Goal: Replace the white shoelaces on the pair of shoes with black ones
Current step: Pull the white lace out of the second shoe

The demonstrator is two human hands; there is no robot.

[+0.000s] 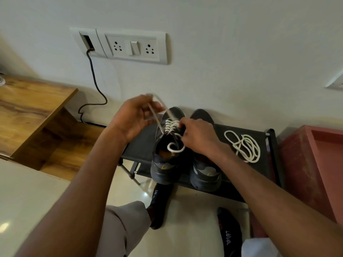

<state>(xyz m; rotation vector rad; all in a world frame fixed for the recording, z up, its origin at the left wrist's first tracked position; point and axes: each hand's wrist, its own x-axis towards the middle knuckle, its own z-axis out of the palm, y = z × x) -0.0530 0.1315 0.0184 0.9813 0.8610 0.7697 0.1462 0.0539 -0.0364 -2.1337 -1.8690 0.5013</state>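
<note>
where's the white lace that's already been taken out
In the head view the loose white lace lies coiled on the dark rack top, right of the right shoe and just beyond the right hand.

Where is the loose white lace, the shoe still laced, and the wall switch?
loose white shoelace (243,145), head view, middle of the coil.
left shoe (164,169), head view, heel.
wall switch (134,47), head view, rocker.

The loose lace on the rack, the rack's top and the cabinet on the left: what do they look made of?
Loose white lace: looks like round woven cord, cotton or polyester, matte; twisted texture shows.
Rack top: seems dark stretched fabric, matte, on a metal-looking tube frame with black plastic-looking corner joints.
Cabinet: wood-grain surface, likely laminate or veneer, slight sheen; solid wood can't be ruled out.
</note>
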